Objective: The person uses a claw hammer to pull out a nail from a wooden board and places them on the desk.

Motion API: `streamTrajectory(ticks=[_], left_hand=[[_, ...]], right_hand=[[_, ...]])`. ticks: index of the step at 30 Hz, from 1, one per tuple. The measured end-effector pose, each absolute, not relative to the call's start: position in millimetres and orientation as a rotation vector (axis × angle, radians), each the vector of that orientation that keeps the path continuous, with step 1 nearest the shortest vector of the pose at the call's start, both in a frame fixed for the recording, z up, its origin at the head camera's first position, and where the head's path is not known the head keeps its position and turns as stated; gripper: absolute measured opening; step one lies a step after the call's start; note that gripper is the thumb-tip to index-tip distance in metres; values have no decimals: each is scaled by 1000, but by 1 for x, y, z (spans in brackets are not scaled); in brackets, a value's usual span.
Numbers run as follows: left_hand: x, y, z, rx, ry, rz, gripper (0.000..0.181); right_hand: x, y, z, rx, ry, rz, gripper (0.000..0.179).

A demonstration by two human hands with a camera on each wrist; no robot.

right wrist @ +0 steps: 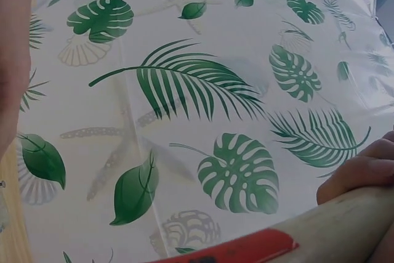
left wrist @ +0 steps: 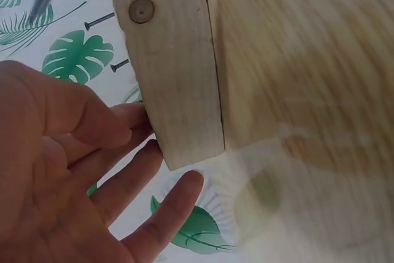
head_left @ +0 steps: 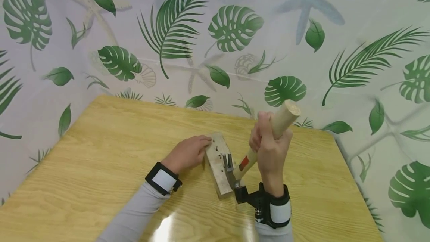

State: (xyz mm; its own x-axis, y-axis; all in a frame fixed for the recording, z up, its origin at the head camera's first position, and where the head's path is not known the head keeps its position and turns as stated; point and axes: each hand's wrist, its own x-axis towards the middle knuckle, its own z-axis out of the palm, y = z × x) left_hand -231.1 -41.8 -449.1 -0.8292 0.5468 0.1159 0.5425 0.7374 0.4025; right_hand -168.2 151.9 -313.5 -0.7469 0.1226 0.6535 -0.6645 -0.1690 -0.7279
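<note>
My left hand (head_left: 189, 153) rests at the far end of a wooden block (head_left: 217, 176), fingers reaching over its edge. In the left wrist view, its fairly straight fingertips touch the block's edge and end. Several nails (head_left: 216, 148) stick up from the block's top; two nails (left wrist: 98, 21) show in profile in the left wrist view. My right hand (head_left: 271, 148) grips the wooden handle of a claw hammer (head_left: 246, 163), handle slanting up and right. The hammer's claw overlaps the block's right side in the head view. Its red-marked handle (right wrist: 332, 223) crosses low in the right wrist view.
The block lies on a wood-grain table (head_left: 134, 133). Behind the table hangs a white cloth (head_left: 188, 96) printed with green leaves, starfish and shells. Both wrists wear black straps, and the right one has a dark mount (head_left: 245, 195) beside the hammer head.
</note>
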Motion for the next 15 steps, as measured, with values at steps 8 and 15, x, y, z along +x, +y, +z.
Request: streamTrajectory(ticks=[8,15], left_hand=[[-234,-45,-454,946,2912,731,44],[-232,-47,-450,917,2874,750,45]], right_hand=[[-221,130,-310,409,-1961,1962,45],[-260,118,-317,286,-2098,1983,50]])
